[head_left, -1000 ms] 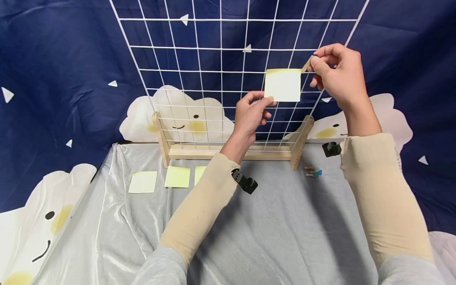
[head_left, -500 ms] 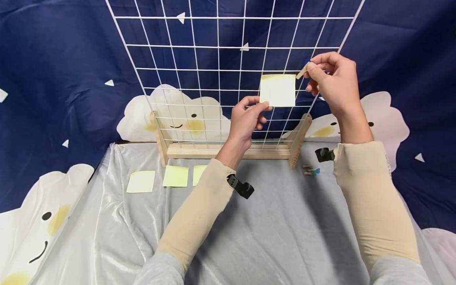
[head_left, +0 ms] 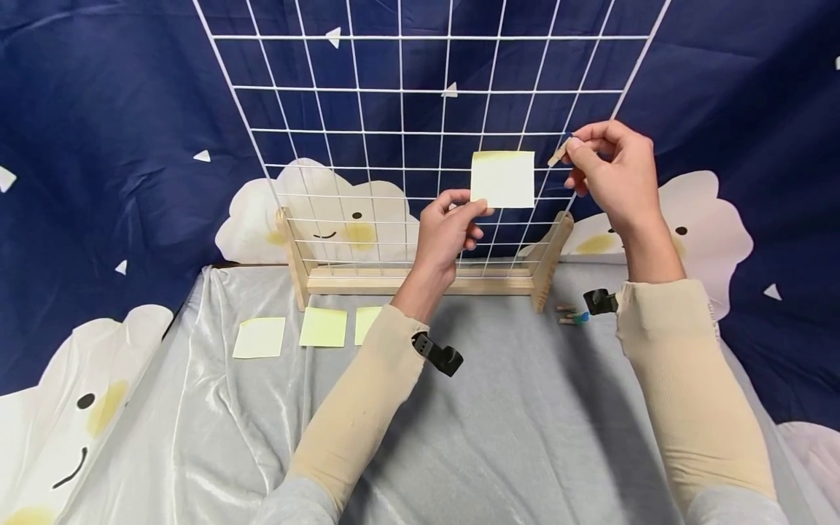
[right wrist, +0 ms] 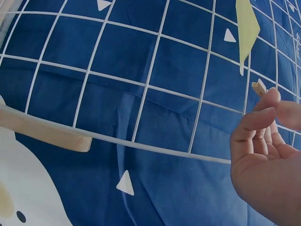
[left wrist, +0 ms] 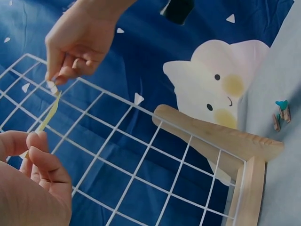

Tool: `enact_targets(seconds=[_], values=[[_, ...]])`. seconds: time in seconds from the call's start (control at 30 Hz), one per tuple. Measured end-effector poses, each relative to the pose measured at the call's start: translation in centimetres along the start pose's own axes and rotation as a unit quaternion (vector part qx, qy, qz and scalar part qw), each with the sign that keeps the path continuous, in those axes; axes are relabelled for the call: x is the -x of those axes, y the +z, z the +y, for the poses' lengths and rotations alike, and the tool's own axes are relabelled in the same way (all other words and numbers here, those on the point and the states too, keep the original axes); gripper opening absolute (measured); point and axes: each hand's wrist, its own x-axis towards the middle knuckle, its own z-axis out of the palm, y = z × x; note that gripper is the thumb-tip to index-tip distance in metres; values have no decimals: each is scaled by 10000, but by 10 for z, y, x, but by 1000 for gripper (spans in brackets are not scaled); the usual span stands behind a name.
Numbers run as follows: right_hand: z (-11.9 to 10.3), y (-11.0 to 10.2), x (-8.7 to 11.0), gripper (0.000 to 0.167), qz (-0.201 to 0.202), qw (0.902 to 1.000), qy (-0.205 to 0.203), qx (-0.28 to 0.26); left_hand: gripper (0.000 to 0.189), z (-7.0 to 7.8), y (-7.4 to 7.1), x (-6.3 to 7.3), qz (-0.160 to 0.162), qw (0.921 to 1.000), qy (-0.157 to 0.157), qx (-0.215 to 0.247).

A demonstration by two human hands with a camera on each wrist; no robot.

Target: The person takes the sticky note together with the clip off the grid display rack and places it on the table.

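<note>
A pale yellow sticky note is pinched at its lower left corner by my left hand, in front of the white wire grid. Just right of the note, my right hand pinches a small wooden clothespin with a bit of blue at its far end. A small gap separates the clothespin from the note in the head view. From the left wrist, the note shows nearly edge-on, its upper end close to the clothespin. The right wrist view shows the clothespin at my fingertips.
The grid stands in a wooden base on a grey cloth. Three notes lie at left: one pale, one yellow, another partly behind my left sleeve. Several clothespins lie right of the base.
Both hands have moved down along the grid and slightly left, carrying the note and the clothespin. The note now sits lower against the grid wires.
</note>
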Motion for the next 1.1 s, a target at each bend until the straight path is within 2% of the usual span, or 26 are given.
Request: enact_targets(seconds=[0.27,0.53,0.73,1.1], values=[[3,-4,2,7,61,9999,-34,-90,10,-5,-13,3,78,9999,-39,116],[7,-6,7,7,89,9999,-1,-84,12,-6,-22,7,162,9998,83,-5],[13,-6,11,6,104,9995,35,-283,13,-7,-30,12,218,9996,148,-77],[21,-9,16,8,85,9999,71,23,14,-11,-37,14,280,9996,42,-38]])
